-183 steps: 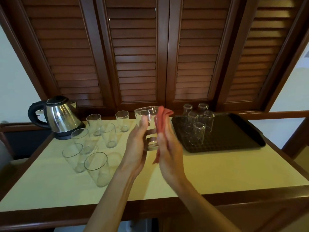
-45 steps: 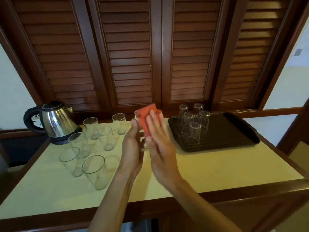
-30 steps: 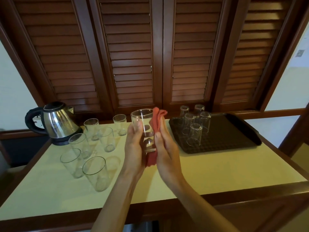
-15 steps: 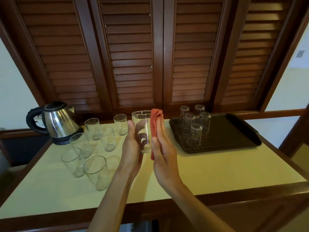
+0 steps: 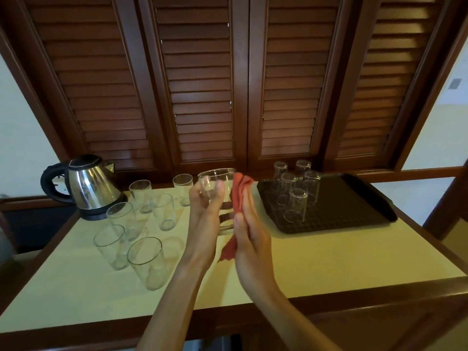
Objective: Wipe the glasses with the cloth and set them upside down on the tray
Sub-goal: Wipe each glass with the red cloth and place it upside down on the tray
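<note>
My left hand point(image 5: 206, 214) grips a clear glass point(image 5: 222, 183) upright above the table's middle. Against the glass's right side, my right hand point(image 5: 249, 231) presses a red cloth point(image 5: 239, 196) with straight fingers and holds it by the thumb; the cloth's tail hangs below the palm. Several glasses point(image 5: 295, 205) stand upside down on the black tray point(image 5: 349, 198) at the right. Several more glasses point(image 5: 145, 262) stand upright on the table at the left.
A steel electric kettle point(image 5: 88, 186) with a black handle stands at the back left. The cream tabletop point(image 5: 316, 254) has a dark wooden rim along its front. Brown louvred shutters point(image 5: 200, 84) rise behind the table.
My right hand has rubbed the cloth up and down the glass's side, from over the rim to lower down. The left hand has kept its hold on the glass.
</note>
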The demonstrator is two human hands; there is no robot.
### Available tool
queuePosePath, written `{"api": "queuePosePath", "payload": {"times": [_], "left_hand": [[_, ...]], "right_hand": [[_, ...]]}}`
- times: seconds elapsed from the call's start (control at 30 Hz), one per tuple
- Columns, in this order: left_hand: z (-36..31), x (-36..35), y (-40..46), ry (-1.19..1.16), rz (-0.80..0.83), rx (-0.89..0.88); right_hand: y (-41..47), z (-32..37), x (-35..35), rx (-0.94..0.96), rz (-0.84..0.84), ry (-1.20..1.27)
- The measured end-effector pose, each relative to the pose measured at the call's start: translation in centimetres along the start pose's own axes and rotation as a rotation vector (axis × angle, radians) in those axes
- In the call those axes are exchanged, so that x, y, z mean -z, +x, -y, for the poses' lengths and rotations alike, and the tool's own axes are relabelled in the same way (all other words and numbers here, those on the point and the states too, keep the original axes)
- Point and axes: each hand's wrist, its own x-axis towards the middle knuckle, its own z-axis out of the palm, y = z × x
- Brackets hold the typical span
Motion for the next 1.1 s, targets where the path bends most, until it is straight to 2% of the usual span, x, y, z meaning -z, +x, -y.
{"api": "queuePosePath", "payload": {"times": [0.07,0.13,0.2,0.33,0.43,0.53,0.6,0.67,0.73,0.83,0.9,1.0,1.1], "left_hand": [[0.7,0.0,-0.2,-0.03,0.033,0.043],[0.3,0.0,-0.3,-0.065,0.037,0.028],[-0.1,0.2,-0.1,-0.134,0.004,-0.002],[0.2,0.5,-0.3,-0.185,-0.009,-0.038],[0.4,0.9,-0.5,-0.159,-0.066,-0.101],[-0.1,1.4,0.7,-0.252,-0.178,-0.152],[-0.2,1.2,1.0,-0.319,-0.202,-0.18],[0.0,0.9,0.8,-0.339,-0.203,-0.19],[0.8,1.4,0.6,-0.306,-0.188,-0.185],[1.1,2.3,0.7,-0.179,-0.13,-0.144],[0.6,2.5,1.0,-0.18,-0.114,-0.14],[-0.1,2.1,1.3,-0.304,-0.14,-0.14],[0.8,2.4,0.9,-0.254,-0.067,-0.136]], "right_hand": [[1.6,0.9,0.1,-0.006,0.01,-0.047],[1.6,0.7,-0.3,0.087,0.039,-0.207],[0.1,-0.4,-0.3,0.1,0.078,-0.172],[0.3,0.3,0.7,-0.246,0.043,0.257],[1.2,0.8,1.0,-0.396,-0.01,0.433],[-0.4,1.3,0.7,-0.615,-0.095,0.645],[-0.7,1.6,0.6,-0.784,-0.109,0.756],[0.2,1.9,0.9,-0.878,-0.118,0.802],[1.7,2.0,1.7,-0.855,-0.143,0.806],[2.5,2.2,2.7,-0.721,-0.155,0.738],[1.2,2.0,2.0,-0.662,-0.14,0.656],[-0.1,1.8,0.9,-0.658,-0.139,0.678],[1.9,2.1,2.0,-0.698,-0.217,0.736]]}}
